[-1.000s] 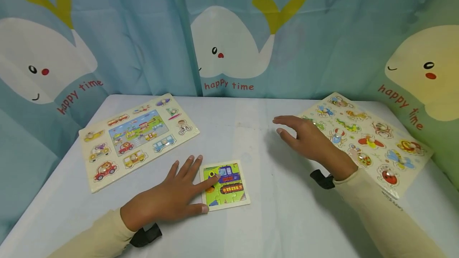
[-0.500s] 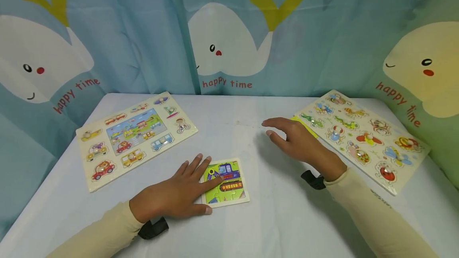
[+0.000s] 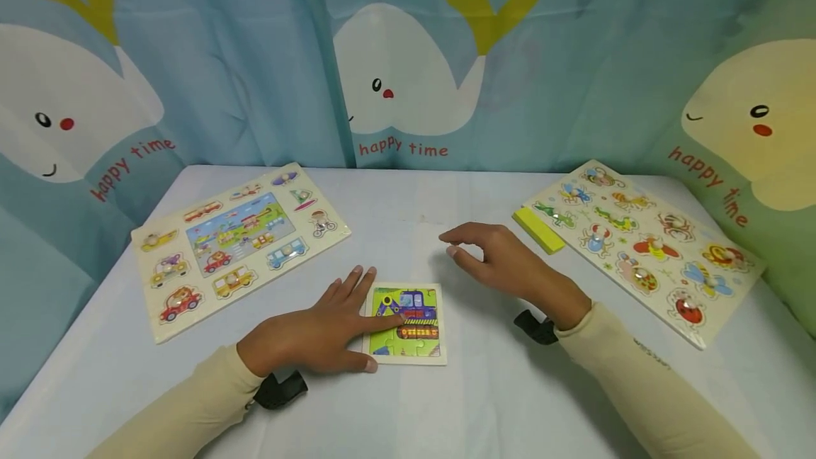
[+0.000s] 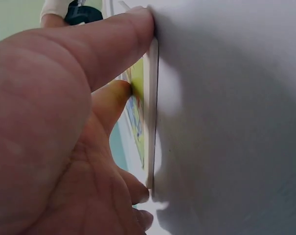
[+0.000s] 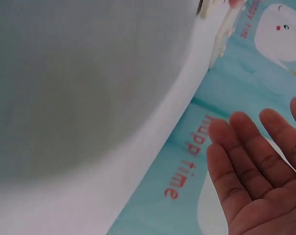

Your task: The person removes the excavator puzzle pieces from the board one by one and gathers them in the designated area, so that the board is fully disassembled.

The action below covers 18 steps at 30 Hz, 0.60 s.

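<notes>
A small square jigsaw puzzle (image 3: 417,335) with a purple digger on green lies flat in the middle of the table. My left hand (image 3: 319,335) is spread over its left side, index fingertip on the picture and thumb at the lower left edge. In the left wrist view, the thumb and fingers reach along the pale edge of the puzzle (image 4: 150,117). To the right of the puzzle, my right hand (image 3: 503,257) hovers above the table with relaxed fingers and holds nothing. Its bare palm (image 5: 265,196) shows in the right wrist view.
A vehicle knob puzzle board (image 3: 242,250) lies at the left. An insect knob puzzle board (image 3: 644,246) lies at the right, with a yellow block (image 3: 538,230) at its left edge. A blue whale-print curtain (image 3: 255,55) hangs behind the table (image 3: 408,416).
My right hand has moved left toward the small puzzle, uncovering the yellow block. My left hand has shifted slightly right, and the small puzzle has turned a little to lie straighter.
</notes>
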### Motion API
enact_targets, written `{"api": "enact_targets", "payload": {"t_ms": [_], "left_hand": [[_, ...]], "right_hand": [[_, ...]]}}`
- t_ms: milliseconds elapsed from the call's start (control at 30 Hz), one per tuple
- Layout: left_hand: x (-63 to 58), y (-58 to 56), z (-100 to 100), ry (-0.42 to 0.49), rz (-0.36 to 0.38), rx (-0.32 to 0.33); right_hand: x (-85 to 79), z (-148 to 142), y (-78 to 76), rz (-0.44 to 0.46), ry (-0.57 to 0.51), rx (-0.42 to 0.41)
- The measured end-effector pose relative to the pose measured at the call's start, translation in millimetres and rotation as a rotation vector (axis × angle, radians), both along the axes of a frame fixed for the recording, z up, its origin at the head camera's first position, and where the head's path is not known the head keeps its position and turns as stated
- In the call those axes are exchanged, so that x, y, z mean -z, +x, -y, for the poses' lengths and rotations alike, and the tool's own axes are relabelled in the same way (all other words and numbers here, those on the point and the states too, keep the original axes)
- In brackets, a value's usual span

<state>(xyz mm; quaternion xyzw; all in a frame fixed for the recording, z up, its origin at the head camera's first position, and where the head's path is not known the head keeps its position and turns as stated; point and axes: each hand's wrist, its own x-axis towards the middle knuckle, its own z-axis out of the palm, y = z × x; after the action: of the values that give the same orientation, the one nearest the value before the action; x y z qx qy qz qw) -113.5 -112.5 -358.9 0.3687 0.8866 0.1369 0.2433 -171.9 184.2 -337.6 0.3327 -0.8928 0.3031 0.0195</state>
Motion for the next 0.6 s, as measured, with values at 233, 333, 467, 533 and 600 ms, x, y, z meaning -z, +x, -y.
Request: {"api": "enact_targets", "payload": {"t_ms": [233,333,467,533,600], "left_hand": [[2.1,-0.3,3.3,0.0,0.011,-0.015],[1.9,0.4,3.1,-0.02,0.015,-0.015],[1.2,0.8,3.0,-0.032,0.023,-0.008],[1.1,0.7,3.3,-0.036,0.027,-0.008],[0.9,0.6,3.7,-0.04,0.029,-0.009]], "right_hand": [[-0.9,29.4,8.3,0.075,0.068,-0.125],[0.0,43.4,10.0,0.106,0.131,-0.19],[4.0,57.6,8.6,0.11,0.17,-0.26],[5.7,63.0,7.2,0.098,0.179,-0.284],[6.8,68.2,5.8,0.102,0.191,-0.295]]}}
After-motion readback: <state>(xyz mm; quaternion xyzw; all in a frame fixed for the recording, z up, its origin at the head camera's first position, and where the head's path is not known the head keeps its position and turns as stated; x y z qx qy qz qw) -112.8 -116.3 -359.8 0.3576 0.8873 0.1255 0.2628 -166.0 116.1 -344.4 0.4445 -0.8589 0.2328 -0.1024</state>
